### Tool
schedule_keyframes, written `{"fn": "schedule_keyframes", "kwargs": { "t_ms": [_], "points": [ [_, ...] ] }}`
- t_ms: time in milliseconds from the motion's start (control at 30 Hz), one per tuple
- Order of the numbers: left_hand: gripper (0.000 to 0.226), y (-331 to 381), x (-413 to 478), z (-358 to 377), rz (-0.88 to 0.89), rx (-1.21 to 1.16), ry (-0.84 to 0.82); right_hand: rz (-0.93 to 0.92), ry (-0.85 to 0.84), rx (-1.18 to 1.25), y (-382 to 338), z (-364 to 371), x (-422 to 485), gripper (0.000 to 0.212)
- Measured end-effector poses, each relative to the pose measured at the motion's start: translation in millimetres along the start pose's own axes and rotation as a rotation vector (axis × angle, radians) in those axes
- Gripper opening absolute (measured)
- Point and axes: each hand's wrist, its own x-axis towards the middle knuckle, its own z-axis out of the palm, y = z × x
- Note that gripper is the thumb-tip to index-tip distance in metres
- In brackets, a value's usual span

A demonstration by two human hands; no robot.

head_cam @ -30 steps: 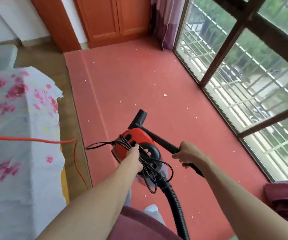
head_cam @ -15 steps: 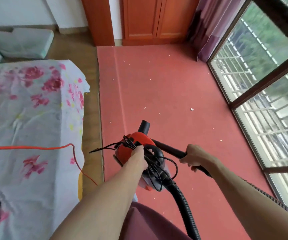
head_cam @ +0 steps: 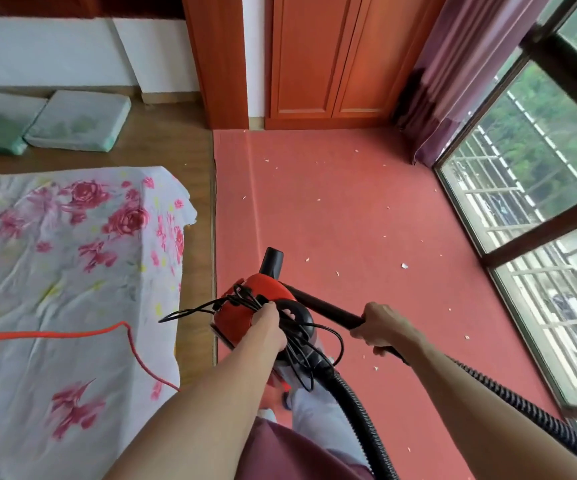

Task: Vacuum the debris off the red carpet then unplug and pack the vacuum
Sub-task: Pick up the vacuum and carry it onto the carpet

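A small red and black vacuum (head_cam: 242,306) hangs in front of me over the left part of the red carpet (head_cam: 332,209). My left hand (head_cam: 266,323) grips its top handle together with a bundle of black cord (head_cam: 301,344). My right hand (head_cam: 382,327) is closed around the black wand (head_cam: 321,306), which runs from the vacuum's front toward the lower right. A black ribbed hose (head_cam: 360,410) loops down from the vacuum's rear. Small white debris (head_cam: 404,266) lies scattered over the carpet.
A floral sheet (head_cam: 72,271) covers a mattress at the left, with an orange extension cord (head_cam: 72,333) lying across it. Wooden floor (head_cam: 197,237) borders the carpet. Orange cabinets (head_cam: 332,57) and a purple curtain (head_cam: 453,71) stand at the far end. A large window (head_cam: 540,202) lines the right side. Cushions (head_cam: 79,119) lie far left.
The view has turned left and tilted up, showing more of the mattress, cushions and cabinets. Both hands keep the same hold on the vacuum and wand.
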Motion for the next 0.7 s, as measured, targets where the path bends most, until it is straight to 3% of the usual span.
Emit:
{"fn": "schedule_keyframes", "kwargs": {
  "t_ms": [233, 700],
  "points": [
    [0.030, 62.8, 29.7, 49.0, -0.002, -0.032, 0.026, -0.017, 0.014, 0.055, -36.8, -41.4, 83.3, 0.019],
    [0.027, 234.1, 68.5, 186.3, 0.089, -0.080, 0.044, -0.076, -0.014, 0.055, -113.0, -212.7, 253.9, 0.020]
  ]
}}
